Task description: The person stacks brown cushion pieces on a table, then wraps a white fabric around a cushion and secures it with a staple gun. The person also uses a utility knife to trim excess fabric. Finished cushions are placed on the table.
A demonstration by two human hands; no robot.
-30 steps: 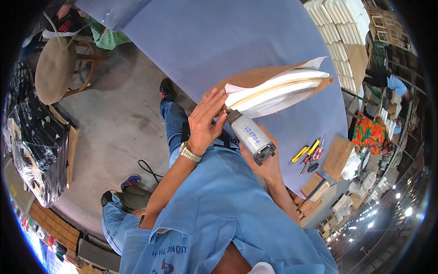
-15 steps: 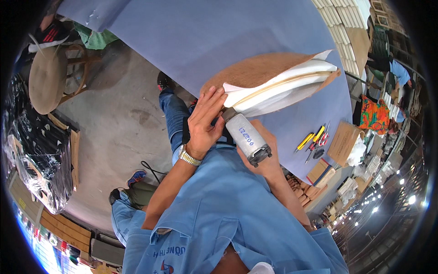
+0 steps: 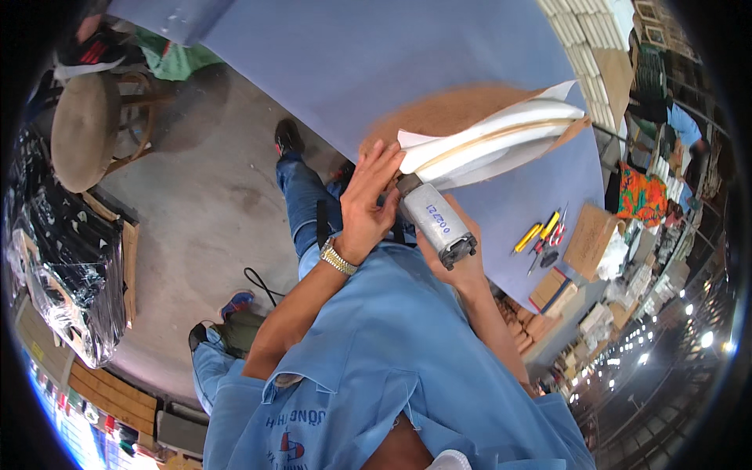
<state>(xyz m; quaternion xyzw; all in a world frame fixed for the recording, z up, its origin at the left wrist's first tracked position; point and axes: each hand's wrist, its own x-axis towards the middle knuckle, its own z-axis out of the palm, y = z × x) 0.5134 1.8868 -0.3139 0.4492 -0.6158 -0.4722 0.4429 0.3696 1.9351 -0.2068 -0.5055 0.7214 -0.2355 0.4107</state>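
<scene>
A round padded seat (image 3: 493, 141) stands tilted on the blue-grey tabletop, its brown fabric cover (image 3: 446, 110) outward and white lining and foam showing at the loose edge. My left hand (image 3: 366, 205) presses its fingers over the cover's near-left edge, thumb bent below. My right hand (image 3: 462, 262) grips a grey staple gun (image 3: 431, 213); the gun's body hides most of those fingers. The gun's nose meets the seat's near-left rim beside my left thumb, though exact contact is hidden.
Yellow-handled tools (image 3: 534, 233) and red-handled scissors (image 3: 555, 233) lie to the right, by a cardboard box (image 3: 591, 243). A round stool (image 3: 84, 133) and plastic-wrapped goods (image 3: 66, 266) stand on the left floor. Another person's leg and shoe (image 3: 237, 304) show at lower left.
Both hands, the staple gun and the seat's near edge have shifted slightly right in the picture. The grips look the same.
</scene>
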